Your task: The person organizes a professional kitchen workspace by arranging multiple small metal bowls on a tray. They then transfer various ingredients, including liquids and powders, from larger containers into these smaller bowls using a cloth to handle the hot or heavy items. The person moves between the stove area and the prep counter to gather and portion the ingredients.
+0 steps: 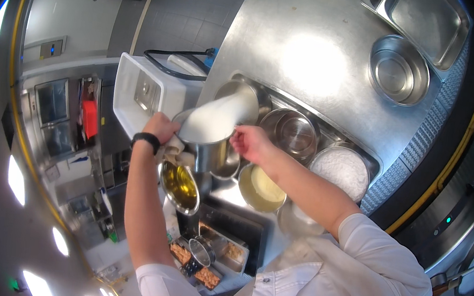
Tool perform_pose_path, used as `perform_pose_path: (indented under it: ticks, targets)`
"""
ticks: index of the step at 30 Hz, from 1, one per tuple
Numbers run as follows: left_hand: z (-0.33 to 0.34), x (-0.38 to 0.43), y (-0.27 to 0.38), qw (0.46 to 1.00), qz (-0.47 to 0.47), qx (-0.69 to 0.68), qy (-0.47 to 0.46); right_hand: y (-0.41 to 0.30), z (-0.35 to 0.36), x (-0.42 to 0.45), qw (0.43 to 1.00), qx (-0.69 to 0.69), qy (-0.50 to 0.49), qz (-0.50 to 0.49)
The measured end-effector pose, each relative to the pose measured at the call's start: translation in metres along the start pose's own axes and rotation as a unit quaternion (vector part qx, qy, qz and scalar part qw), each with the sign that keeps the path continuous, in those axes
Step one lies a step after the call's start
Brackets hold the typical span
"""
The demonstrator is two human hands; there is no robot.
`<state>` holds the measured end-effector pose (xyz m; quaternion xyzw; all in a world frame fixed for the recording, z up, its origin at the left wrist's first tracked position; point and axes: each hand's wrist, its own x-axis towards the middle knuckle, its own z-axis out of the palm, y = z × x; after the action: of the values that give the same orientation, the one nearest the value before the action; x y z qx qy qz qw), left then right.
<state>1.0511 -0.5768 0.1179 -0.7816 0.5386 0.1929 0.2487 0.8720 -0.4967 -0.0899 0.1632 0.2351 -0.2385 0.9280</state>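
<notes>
My left hand, with a black band at its wrist, grips the left side of a steel pot; a beige cloth lies beneath that hand. My right hand holds the pot's right rim with its fingertips. Tilted away from me, the pot pours a white granular substance into a round steel container in the counter's recess. Close by stand an empty-looking steel container, one of white powder, one of pale yellow contents, and a bowl of yellow oil.
The steel counter bears a round steel pan and a rectangular steel tray at the upper right. A white plastic bin stands left of it. Trays of orange-brown food and a strainer are lower down.
</notes>
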Motion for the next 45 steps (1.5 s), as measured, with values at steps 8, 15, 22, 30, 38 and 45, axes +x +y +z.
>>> perform_pose_path:
  ticks: [8, 15, 22, 30, 38, 45]
  targets:
    - [-0.003, 0.01, 0.007, 0.997, 0.003, 0.067, 0.03, 0.006, 0.001, 0.002, 0.998, 0.063, 0.008, 0.005]
    - [-0.01, 0.007, 0.039, 0.991, -0.006, 0.124, 0.042, 0.008, -0.001, 0.008, 0.991, 0.13, 0.015, 0.01]
    - [-0.016, 0.007, 0.056, 0.986, -0.003, 0.159, 0.049, 0.01, -0.002, 0.014, 0.988, 0.152, -0.01, 0.017]
    - [-0.018, 0.007, 0.068, 0.982, -0.008, 0.18, 0.063, 0.009, 0.002, 0.01, 0.987, 0.16, -0.013, 0.025]
    - [-0.021, 0.0, 0.087, 0.979, -0.026, 0.198, 0.038, 0.011, -0.001, 0.013, 0.984, 0.167, -0.009, 0.053]
    - [-0.025, -0.008, 0.115, 0.975, -0.039, 0.215, 0.046, 0.016, -0.01, 0.02, 0.984, 0.158, -0.053, 0.057]
